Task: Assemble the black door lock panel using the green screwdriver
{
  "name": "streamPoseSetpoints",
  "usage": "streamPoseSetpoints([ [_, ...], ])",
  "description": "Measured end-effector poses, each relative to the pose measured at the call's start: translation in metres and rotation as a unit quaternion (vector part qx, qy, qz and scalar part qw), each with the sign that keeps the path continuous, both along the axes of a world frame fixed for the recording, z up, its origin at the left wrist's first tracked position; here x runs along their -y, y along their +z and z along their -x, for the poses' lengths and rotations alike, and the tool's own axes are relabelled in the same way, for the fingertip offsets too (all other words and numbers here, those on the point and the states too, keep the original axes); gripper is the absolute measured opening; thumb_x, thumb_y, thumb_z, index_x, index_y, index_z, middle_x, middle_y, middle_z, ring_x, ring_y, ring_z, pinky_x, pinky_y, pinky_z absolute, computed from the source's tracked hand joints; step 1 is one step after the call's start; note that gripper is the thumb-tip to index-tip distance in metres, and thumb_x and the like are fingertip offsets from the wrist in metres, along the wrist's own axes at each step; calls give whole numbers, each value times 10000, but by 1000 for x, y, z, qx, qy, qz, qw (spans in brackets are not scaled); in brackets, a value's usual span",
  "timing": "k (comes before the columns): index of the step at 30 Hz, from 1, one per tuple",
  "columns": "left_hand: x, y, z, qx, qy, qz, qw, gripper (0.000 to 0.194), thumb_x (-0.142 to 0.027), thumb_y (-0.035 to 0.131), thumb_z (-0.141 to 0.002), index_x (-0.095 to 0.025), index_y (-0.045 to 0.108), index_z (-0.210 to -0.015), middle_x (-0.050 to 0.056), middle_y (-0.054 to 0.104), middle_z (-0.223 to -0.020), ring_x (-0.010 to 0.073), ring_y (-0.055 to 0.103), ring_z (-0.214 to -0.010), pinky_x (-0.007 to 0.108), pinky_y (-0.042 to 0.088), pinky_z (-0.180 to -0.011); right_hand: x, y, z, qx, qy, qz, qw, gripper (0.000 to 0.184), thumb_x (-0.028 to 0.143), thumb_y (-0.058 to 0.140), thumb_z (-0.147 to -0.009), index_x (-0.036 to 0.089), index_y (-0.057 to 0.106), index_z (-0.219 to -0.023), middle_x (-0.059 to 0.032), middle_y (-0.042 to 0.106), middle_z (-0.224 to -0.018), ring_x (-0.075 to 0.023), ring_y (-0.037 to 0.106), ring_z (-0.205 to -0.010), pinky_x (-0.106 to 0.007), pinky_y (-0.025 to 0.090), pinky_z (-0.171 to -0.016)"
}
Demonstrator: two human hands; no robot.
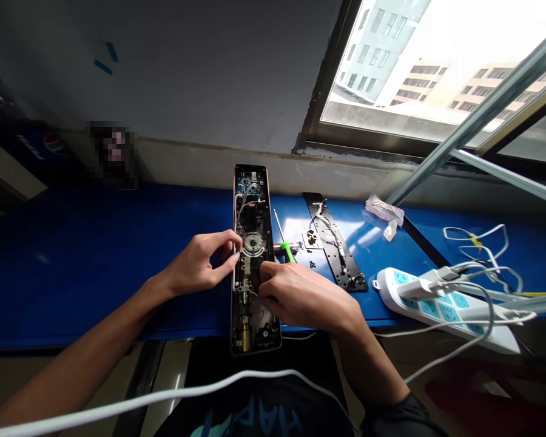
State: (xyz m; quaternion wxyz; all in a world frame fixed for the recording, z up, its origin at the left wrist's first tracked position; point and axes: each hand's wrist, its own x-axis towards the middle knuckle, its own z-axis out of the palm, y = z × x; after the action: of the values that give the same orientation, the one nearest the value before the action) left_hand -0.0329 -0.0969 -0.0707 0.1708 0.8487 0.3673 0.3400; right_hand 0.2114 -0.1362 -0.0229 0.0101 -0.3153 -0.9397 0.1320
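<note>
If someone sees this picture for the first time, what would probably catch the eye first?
Probably the bright window at the upper right. Then the long opened device in the middle of the blue table, its inner parts exposed, with the person's left grip at its left edge and right grip over its right side. The green-handled screwdriver just right of the device also stands out.

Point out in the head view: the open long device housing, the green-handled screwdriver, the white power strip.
Open long device housing (269,212): head view, on its right rim.
Green-handled screwdriver (286,249): head view, on the handle.
White power strip (448,312): head view, on a blue socket mid-strip.
</note>
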Motion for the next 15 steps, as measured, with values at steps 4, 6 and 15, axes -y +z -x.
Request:
streamPoseSetpoints([
  [4, 0, 1, -1, 0, 2, -3, 1000, 98, -210, 603, -926, -196, 607, -1023, -26, 616, -802, 116, 597, -703, 220, 479, -648, -2, 2, 1, 4, 3, 4, 1000, 201, 113, 589, -882, 137, 658, -695, -3, 561, -838, -77, 240, -549, -297, 214, -519],
  [6, 1, 2, -2, 1, 5, -2, 1000, 96, -196, 601, -917, -199, 598, -1013, -35, 602, -779, 108, 585, -678, 196, 463, -589, -3, 2, 1, 7, 9, 4, 1000, 194, 107, 590, -878, 136, 663, -701, -7, 565, -842, -79, 240, -552, -297, 213, -520],
  [15, 2, 5, -4, 7, 14, 34, 999, 110, -180, 600, -877, -212, 533, -958, -34, 577, -764, 100, 544, -642, 101, 360, -371, -8, -2, -1, -1, 37, 21, 999, 190, 85, 576, -876, 129, 647, -705, -14, 561, -882, -72, 267, -566, -279, 225, -508],
])
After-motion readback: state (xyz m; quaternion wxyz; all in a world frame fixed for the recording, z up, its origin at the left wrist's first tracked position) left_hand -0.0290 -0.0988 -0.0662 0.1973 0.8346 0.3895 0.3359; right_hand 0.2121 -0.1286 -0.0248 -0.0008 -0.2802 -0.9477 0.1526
